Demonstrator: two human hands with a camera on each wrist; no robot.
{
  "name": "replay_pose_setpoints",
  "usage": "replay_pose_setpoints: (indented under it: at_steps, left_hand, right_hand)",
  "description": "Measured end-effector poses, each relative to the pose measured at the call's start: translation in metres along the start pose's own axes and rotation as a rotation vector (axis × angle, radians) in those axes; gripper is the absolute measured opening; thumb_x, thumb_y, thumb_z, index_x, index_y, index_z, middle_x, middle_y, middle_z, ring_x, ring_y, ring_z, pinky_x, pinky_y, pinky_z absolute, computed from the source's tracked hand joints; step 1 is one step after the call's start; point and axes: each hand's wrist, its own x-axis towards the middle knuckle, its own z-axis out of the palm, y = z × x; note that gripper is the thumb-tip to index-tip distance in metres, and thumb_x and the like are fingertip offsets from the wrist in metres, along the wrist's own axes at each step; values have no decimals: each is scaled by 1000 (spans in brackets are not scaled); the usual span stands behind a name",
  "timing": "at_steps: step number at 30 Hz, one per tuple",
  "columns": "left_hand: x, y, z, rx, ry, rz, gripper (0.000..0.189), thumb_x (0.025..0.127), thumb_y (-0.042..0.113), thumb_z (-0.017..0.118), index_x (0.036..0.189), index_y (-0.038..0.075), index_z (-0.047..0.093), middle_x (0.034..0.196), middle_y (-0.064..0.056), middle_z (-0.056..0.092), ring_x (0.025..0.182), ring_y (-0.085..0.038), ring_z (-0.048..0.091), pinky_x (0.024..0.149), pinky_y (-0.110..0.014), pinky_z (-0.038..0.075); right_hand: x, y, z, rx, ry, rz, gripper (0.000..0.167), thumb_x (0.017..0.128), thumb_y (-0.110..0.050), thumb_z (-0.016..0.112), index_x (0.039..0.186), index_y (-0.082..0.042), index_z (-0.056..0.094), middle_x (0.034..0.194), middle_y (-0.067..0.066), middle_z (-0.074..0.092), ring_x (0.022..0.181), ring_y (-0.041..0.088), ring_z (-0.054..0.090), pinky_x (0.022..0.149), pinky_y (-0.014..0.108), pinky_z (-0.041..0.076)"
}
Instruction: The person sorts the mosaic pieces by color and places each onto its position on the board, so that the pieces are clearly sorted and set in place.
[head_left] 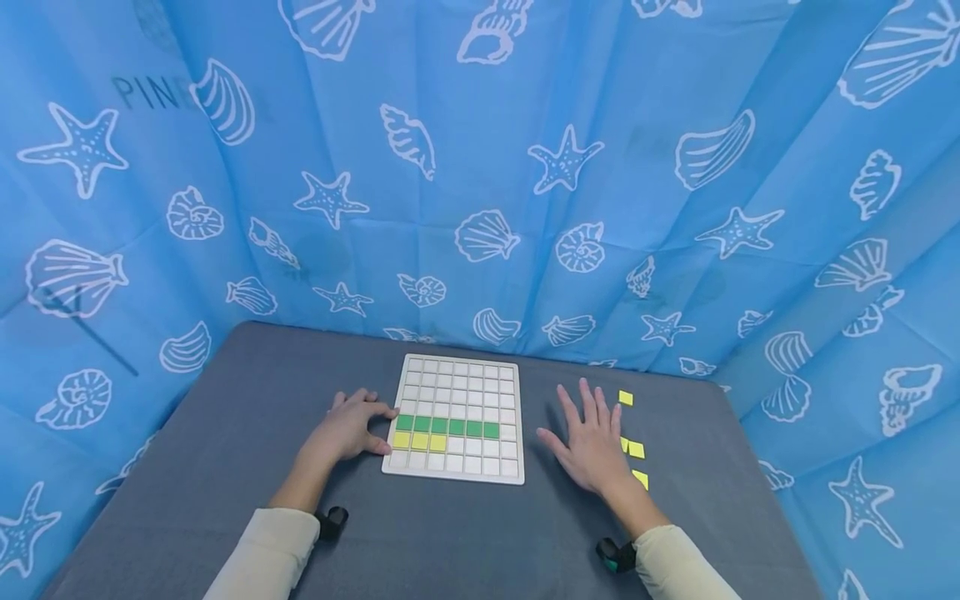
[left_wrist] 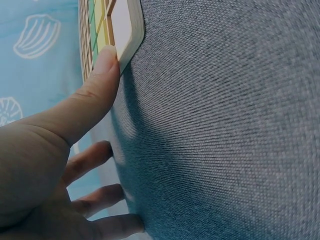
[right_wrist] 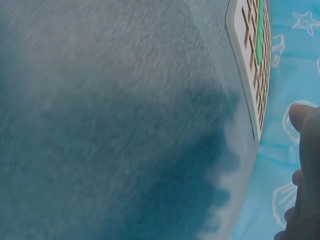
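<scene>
A white gridded board (head_left: 456, 467) lies flat on the grey table. In one of its rows several green squares (head_left: 457, 427) sit side by side, and the row below holds 3 yellow squares (head_left: 420, 442) at its left end. My left hand (head_left: 348, 429) is at the board's left edge, thumb and index fingertips touching it, the other fingers spread on the table side. In the left wrist view the thumb (left_wrist: 95, 95) presses the board's rim near a corner. To the right of the board my right hand (head_left: 592, 442) hovers with fingers extended, holding nothing.
Several loose yellow squares (head_left: 636, 450) lie on the table just right of my right hand, some partly hidden by it. A blue curtain (head_left: 480, 167) with white shells and starfish hangs behind the grey table (head_left: 450, 542) and along its sides.
</scene>
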Motion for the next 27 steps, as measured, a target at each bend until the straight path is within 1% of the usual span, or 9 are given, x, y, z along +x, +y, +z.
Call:
replay_pose_setpoints:
  at_steps: [10, 16, 21, 27]
  left_hand:
    - [2, -2, 2, 5, -4, -3, 65, 76, 36, 89, 136, 27, 67, 158, -18, 45, 136, -45, 38, 104, -66, 41]
    - [1, -1, 0, -6, -5, 0, 65, 77, 35, 89, 137, 26, 67, 158, -19, 43, 138, -46, 36, 105, -66, 41]
    - [0, -1, 0, -2, -6, -6, 65, 77, 34, 89, 137, 26, 66, 159, -19, 43, 138, -46, 35, 105, -65, 41]
    - [1, 0, 2, 9, -3, -6, 65, 76, 34, 89, 137, 26, 67, 158, -18, 44, 137, -46, 37, 104, -65, 42]
  right_hand:
    - [-7, 23, -3, 31, -11, 59, 85, 98, -58, 56, 162, -12, 26, 169, 27, 13, 154, 52, 12, 119, 75, 5]
    - [-12, 38, -5, 68, -13, 64, 81, 101, -56, 54, 162, -10, 26, 168, 28, 11, 154, 53, 11, 117, 77, 5]
    - [-16, 50, -8, 100, -36, 82, 80, 102, -56, 52, 162, -10, 24, 168, 29, 8, 153, 55, 9, 116, 77, 4]
    - [-20, 63, -10, 131, -65, 111, 82, 101, -54, 55, 162, -8, 24, 167, 32, 9, 151, 57, 9, 115, 78, 5]
